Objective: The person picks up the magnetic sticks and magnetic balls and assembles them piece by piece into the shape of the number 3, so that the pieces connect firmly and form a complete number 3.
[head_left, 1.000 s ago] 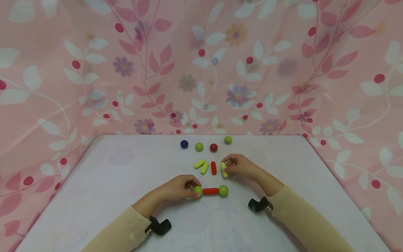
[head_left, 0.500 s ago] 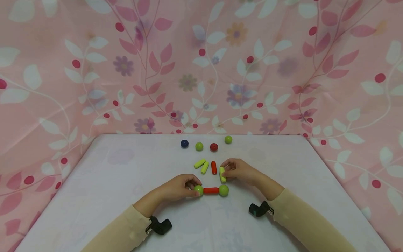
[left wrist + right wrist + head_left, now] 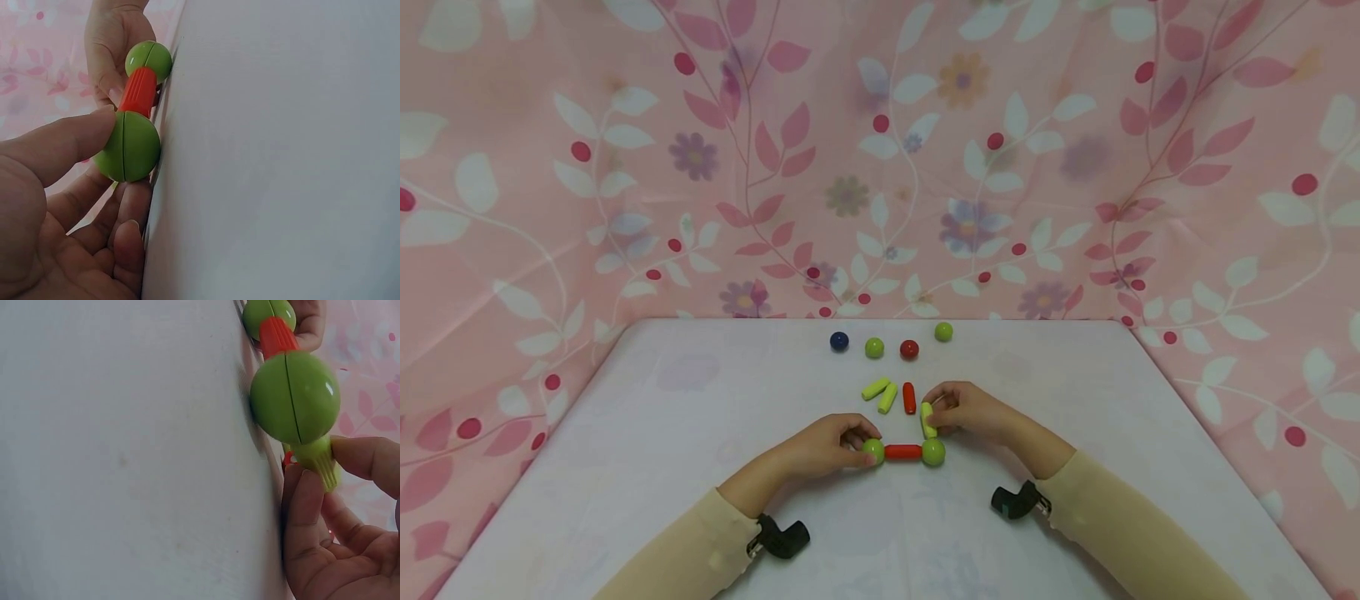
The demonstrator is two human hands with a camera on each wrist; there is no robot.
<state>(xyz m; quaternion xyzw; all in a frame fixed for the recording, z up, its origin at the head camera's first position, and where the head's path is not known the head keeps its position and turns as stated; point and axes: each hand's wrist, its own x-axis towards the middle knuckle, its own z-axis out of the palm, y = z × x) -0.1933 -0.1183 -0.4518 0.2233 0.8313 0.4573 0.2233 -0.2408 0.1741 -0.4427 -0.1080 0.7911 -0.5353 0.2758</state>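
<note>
My left hand (image 3: 831, 443) grips a green ball (image 3: 130, 149) between thumb and fingers. That ball is the left end of a joined piece: a red ribbed rod (image 3: 903, 452) runs from it to a second green ball (image 3: 933, 452) on the right. Thumb and fingers of my right hand (image 3: 970, 407) pinch a yellow-green ribbed rod (image 3: 928, 421). In the head view the rod's near end is right at the far side of the second ball; in the right wrist view the ball (image 3: 295, 397) overlaps the rod's end.
Beyond the hands lie two yellow-green rods (image 3: 887, 398) and a red rod (image 3: 909, 398). Farther back sit a dark blue ball (image 3: 839, 341), a red ball (image 3: 909, 349) and two green balls (image 3: 874, 347). A pink floral cloth (image 3: 880, 192) hangs behind the white table (image 3: 662, 467).
My right hand has brought the yellow-green rod left and nearer, up to the right green ball. The left hand keeps its grip on the left ball, hardly moving.
</note>
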